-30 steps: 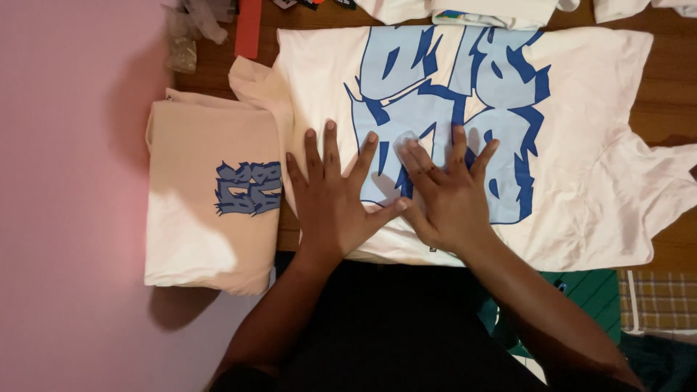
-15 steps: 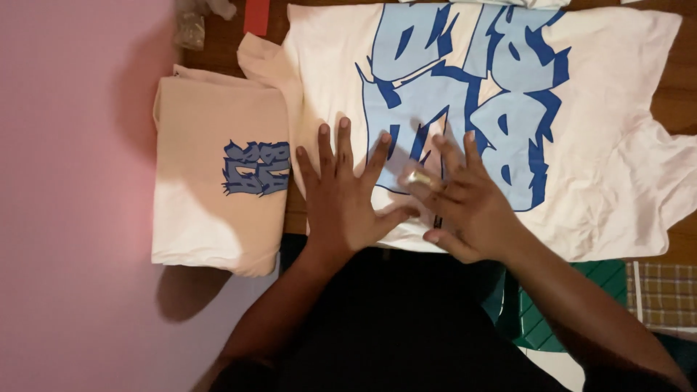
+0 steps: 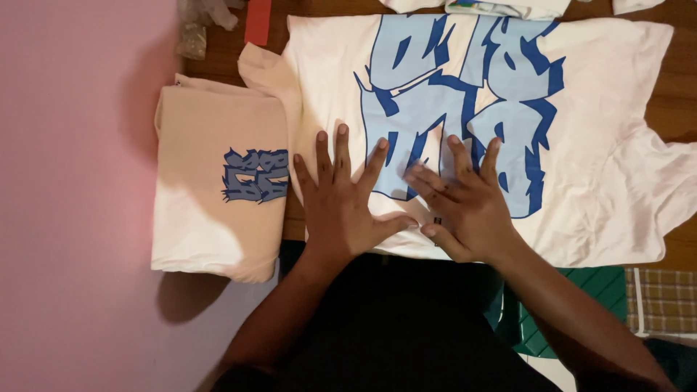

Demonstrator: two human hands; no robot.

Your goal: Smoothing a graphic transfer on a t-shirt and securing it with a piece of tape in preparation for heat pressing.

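Spread T-shirt (image 3: pixel 610 145): pale pink, large blue lettering graphic, laid flat across the centre and right of the frame on the wooden bench (image 3: pixel 679 87); one sleeve trailing toward the right edge, the other reaching toward the upper left.

Left hand (image 3: pixel 341 207): flat on the shirt's lower hem area at centre frame, fingers fanned wide, holding nothing. Compared with half a second ago, unchanged in posture.

Right hand (image 3: pixel 465 203): flat just beside the left, thumbs nearly touching; grip wide, holding nothing. Fingers now splayed forward over the blue print, where half a second ago they lay more drawn together; reads as pressing and smoothing the cloth flat.

Folded T-shirt (image 3: pixel 210 203): same pale colour, small blue emblem, left of centre, just beside the left hand, its edge overlapped by the spread shirt's sleeve.

Around: pink surface (image 3: pixel 72 181) filling the left of the frame; red object (image 3: pixel 258 20) at the top; more folded cloth (image 3: pixel 501 7) at the top edge; green chair (image 3: pixel 581 305) and plaid fabric (image 3: pixel 661 301) at lower right. Nothing lying on the spread shirt but the hands.
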